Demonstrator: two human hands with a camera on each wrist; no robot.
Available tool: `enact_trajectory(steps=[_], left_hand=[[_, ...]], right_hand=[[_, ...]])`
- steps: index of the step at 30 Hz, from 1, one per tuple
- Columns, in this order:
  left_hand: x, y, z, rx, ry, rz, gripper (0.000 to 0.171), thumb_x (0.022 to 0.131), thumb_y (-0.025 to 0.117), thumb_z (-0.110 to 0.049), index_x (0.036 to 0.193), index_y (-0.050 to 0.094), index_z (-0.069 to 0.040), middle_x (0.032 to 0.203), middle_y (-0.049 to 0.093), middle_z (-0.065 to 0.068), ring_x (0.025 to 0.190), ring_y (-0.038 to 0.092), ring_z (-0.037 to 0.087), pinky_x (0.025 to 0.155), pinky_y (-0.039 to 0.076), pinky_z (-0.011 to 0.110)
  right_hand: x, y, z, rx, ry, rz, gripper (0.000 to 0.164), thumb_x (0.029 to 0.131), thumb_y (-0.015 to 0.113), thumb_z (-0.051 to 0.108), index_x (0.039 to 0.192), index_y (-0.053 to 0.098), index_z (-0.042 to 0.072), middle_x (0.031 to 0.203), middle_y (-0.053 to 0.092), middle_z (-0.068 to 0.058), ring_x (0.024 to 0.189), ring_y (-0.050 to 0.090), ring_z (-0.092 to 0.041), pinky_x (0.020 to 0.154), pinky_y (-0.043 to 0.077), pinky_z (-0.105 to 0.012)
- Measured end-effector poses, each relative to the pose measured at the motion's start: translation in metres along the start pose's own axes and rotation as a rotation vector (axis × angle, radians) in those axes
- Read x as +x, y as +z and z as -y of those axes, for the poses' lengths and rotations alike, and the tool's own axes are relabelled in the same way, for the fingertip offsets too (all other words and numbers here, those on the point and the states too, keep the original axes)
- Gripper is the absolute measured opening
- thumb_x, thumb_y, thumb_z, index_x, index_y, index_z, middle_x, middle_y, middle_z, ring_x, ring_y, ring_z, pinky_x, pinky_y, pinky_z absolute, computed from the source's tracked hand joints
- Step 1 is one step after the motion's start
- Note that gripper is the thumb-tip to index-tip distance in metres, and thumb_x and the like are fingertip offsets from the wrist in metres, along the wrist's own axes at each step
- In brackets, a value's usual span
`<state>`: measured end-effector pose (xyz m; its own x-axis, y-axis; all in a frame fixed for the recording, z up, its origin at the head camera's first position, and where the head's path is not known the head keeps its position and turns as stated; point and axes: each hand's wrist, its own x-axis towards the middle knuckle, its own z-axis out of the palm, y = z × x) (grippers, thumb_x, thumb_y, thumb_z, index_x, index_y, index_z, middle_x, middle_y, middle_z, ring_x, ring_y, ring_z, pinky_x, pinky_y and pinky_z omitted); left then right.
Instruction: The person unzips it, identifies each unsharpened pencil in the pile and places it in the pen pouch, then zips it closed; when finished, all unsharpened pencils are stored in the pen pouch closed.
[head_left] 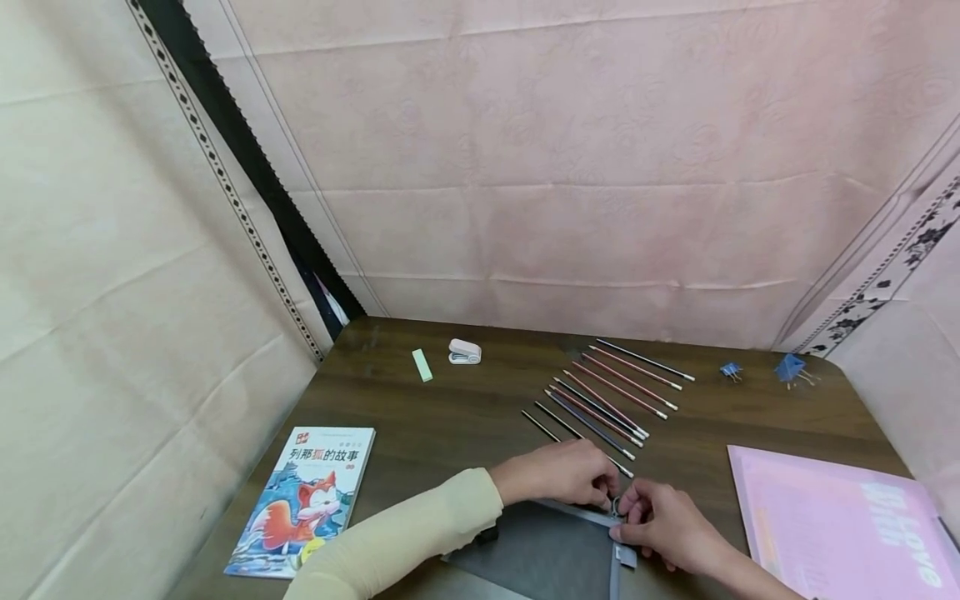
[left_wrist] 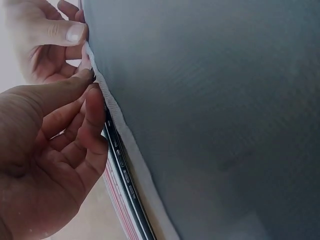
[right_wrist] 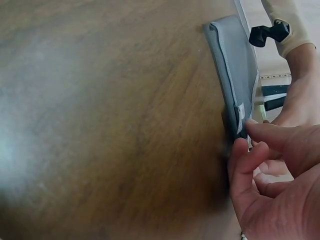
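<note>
A book lies leftmost on the tabletop; the grey pouch lies near the middle; the left hand's grip is closed, pinching the pouch's edge; pencils lie beyond; the right hand's closed grip pinches the pouch's corner; a pink folder lies rightmost.

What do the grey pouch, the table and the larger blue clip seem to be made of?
Grey pouch: probably synthetic cloth, matte; it shows a fine weave and a wavy pale edge.
Table: wood or wood-look laminate, slightly glossy; brown grain and a pale reflection show.
Larger blue clip: perhaps painted metal; its thin wire handles look metallic.
</note>
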<state>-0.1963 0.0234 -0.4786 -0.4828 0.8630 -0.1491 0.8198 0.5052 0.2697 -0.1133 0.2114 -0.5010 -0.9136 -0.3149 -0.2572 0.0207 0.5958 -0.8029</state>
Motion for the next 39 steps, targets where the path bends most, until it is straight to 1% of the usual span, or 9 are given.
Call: enact_trajectory(steps=[5, 10, 17, 22, 27, 32, 34, 36, 39], left_hand=[[0.002, 0.003, -0.003, 0.016, -0.003, -0.013, 0.003, 0.088, 0.068, -0.036, 0.09, 0.068, -0.034, 0.075, 0.059, -0.026, 0.066, 0.052, -0.012, 0.062, 0.04, 0.007], [0.003, 0.003, -0.006, -0.027, -0.016, -0.055, 0.003, 0.088, 0.068, -0.035, 0.087, 0.071, -0.034, 0.073, 0.061, -0.026, 0.063, 0.051, -0.012, 0.061, 0.039, 0.006], [0.002, 0.004, -0.01, -0.139, -0.104, -0.078, 0.013, 0.087, 0.068, -0.035, 0.075, 0.071, -0.034, 0.049, 0.056, -0.02, 0.045, 0.05, -0.01, 0.053, 0.038, 0.008], [0.001, 0.003, -0.014, -0.214, -0.155, -0.058, 0.016, 0.084, 0.068, -0.031, 0.069, 0.068, -0.035, 0.048, 0.057, -0.019, 0.044, 0.051, -0.008, 0.051, 0.04, 0.01], [-0.002, -0.001, -0.014, -0.355, -0.17, -0.063, 0.011, 0.085, 0.066, -0.027, 0.076, 0.068, -0.031, 0.056, 0.06, -0.02, 0.05, 0.052, -0.009, 0.053, 0.043, 0.011], [-0.008, -0.009, -0.007, -0.544, -0.153, -0.091, 0.006, 0.088, 0.065, -0.025, 0.084, 0.069, -0.026, 0.067, 0.064, -0.019, 0.058, 0.056, -0.008, 0.056, 0.047, 0.014], [-0.011, -0.012, -0.004, -0.621, -0.144, -0.095, 0.006, 0.089, 0.065, -0.024, 0.086, 0.07, -0.023, 0.069, 0.066, -0.016, 0.06, 0.059, -0.006, 0.057, 0.049, 0.015], [-0.014, -0.016, -0.002, -0.661, -0.148, -0.105, 0.007, 0.089, 0.065, -0.025, 0.086, 0.07, -0.023, 0.068, 0.065, -0.015, 0.059, 0.059, -0.004, 0.057, 0.048, 0.016], [-0.018, -0.023, 0.001, -0.683, -0.154, -0.127, 0.009, 0.09, 0.063, -0.026, 0.086, 0.07, -0.022, 0.068, 0.062, -0.014, 0.056, 0.053, -0.003, 0.055, 0.044, 0.015]], right_hand=[[-0.002, 0.003, 0.0, -0.009, -0.004, -0.019, 0.042, 0.074, 0.081, 0.037, 0.094, 0.056, 0.009, 0.07, 0.06, -0.003, 0.043, 0.053, -0.013, 0.034, 0.042, -0.031], [-0.002, 0.004, -0.002, -0.002, -0.002, -0.022, 0.043, 0.074, 0.081, 0.037, 0.094, 0.055, 0.008, 0.069, 0.06, -0.003, 0.042, 0.051, -0.013, 0.034, 0.042, -0.03], [-0.002, 0.006, -0.002, -0.047, -0.031, -0.068, 0.041, 0.072, 0.082, 0.036, 0.09, 0.055, 0.011, 0.071, 0.059, 0.0, 0.047, 0.055, -0.01, 0.038, 0.043, -0.026], [-0.005, 0.007, -0.001, -0.056, 0.007, -0.09, 0.045, 0.074, 0.08, 0.039, 0.085, 0.049, 0.009, 0.06, 0.055, 0.001, 0.045, 0.051, -0.011, 0.042, 0.041, -0.026], [-0.006, 0.005, 0.001, -0.005, 0.077, -0.096, 0.047, 0.079, 0.074, 0.048, 0.093, 0.048, 0.01, 0.064, 0.058, -0.001, 0.04, 0.047, -0.014, 0.037, 0.042, -0.031], [-0.001, 0.0, 0.001, 0.09, -0.016, -0.013, 0.037, 0.092, 0.061, 0.043, 0.102, 0.053, 0.009, 0.077, 0.062, -0.001, 0.044, 0.051, -0.012, 0.041, 0.047, -0.034], [0.001, -0.002, 0.002, 0.13, -0.053, 0.015, 0.034, 0.094, 0.059, 0.041, 0.102, 0.055, 0.008, 0.078, 0.063, -0.001, 0.047, 0.053, -0.011, 0.044, 0.049, -0.035], [0.004, -0.004, 0.003, 0.162, -0.077, 0.017, 0.032, 0.093, 0.06, 0.039, 0.101, 0.056, 0.008, 0.077, 0.063, -0.002, 0.049, 0.054, -0.01, 0.047, 0.051, -0.036], [0.007, -0.005, 0.007, 0.188, -0.104, -0.036, 0.031, 0.09, 0.066, 0.037, 0.099, 0.057, 0.009, 0.079, 0.066, -0.004, 0.052, 0.057, -0.011, 0.05, 0.052, -0.037]])
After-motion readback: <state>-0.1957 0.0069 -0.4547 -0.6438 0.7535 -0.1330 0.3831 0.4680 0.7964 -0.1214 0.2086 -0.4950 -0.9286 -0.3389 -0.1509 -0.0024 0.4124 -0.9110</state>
